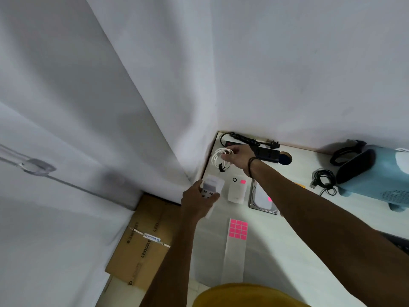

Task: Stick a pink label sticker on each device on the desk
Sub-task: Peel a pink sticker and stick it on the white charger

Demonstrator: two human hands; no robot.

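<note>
Partly done, by the look of it. Two devices already carry pink: the white box (237, 191) has a pink square near its far corner, and the hard drive (263, 199) at 3 o'clock of it shows a pink spot on its right edge.

Your left hand (199, 201) grips the white USB charger (211, 188) at the desk's left edge, fingers curled round its near end; no pink visible on it, though your hand hides part. Your right hand (239, 157) is up at 12 o'clock of the charger, pinching the coiled white cable (220, 159) near the back corner.

The sticker sheet (238, 231) lies on the desk (287, 251) at 6 o'clock of the white box, with a block of pink squares left at its far end and bare backing below.

Judged still unlabelled: the charger, the black power strip (265, 152) along the wall, and the blue appliance (376, 176) at 3 o'clock, with a black cable bundle (324, 179) just beside it. Can't tell whether their hidden faces carry pink. Neither hand holds a sticker, so you'd need to free one for the sheet.
</note>
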